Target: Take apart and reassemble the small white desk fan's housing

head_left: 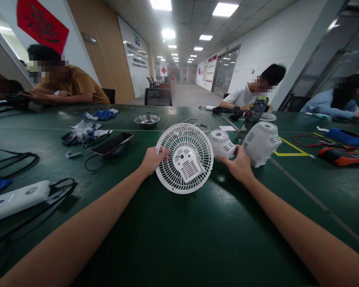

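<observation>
My left hand (152,160) grips the left rim of a round white fan grille (184,158), holding it tilted up off the green table (179,231). Fingers curl round the rim. My right hand (239,164) rests on the table just right of the grille, its fingers closed on a small white fan motor housing (221,143). A larger white fan body (261,142) stands right beside that hand, touching or nearly touching it.
A steel bowl (146,119), a phone on a stand (112,144), gloves (83,132) and cables lie to the left and behind. A white power bank (16,199) is near left. Three people sit round the table; orange and blue tools (344,156) lie at right.
</observation>
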`<state>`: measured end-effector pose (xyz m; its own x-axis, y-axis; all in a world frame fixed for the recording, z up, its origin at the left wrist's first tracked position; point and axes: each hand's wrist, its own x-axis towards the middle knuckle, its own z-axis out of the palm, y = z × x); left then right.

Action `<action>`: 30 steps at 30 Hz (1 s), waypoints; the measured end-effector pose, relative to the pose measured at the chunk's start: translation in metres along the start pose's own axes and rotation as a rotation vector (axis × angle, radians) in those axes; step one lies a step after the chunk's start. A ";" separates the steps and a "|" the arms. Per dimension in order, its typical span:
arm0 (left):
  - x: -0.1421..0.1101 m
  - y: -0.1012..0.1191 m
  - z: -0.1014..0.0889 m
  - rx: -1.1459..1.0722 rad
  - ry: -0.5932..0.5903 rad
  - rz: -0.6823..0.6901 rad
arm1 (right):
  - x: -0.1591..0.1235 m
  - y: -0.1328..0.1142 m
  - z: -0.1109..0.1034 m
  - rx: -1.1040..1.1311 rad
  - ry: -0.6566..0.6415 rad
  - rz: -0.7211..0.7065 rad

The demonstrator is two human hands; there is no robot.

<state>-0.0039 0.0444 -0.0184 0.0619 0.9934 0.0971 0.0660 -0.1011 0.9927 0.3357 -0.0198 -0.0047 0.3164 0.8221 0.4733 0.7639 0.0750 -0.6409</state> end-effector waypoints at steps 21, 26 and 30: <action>0.002 -0.003 0.001 0.370 0.189 0.111 | -0.025 -0.040 -0.002 0.258 -0.259 -0.045; 0.006 -0.007 0.001 0.406 0.204 0.137 | -0.063 -0.075 0.016 0.978 -0.753 0.559; 0.006 -0.008 0.001 0.326 0.173 0.149 | -0.079 -0.090 0.027 1.239 -0.823 0.622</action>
<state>-0.0031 0.0507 -0.0256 -0.0718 0.9583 0.2764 0.3837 -0.2293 0.8945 0.2266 -0.0760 -0.0011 -0.2972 0.9318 -0.2084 -0.3921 -0.3181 -0.8632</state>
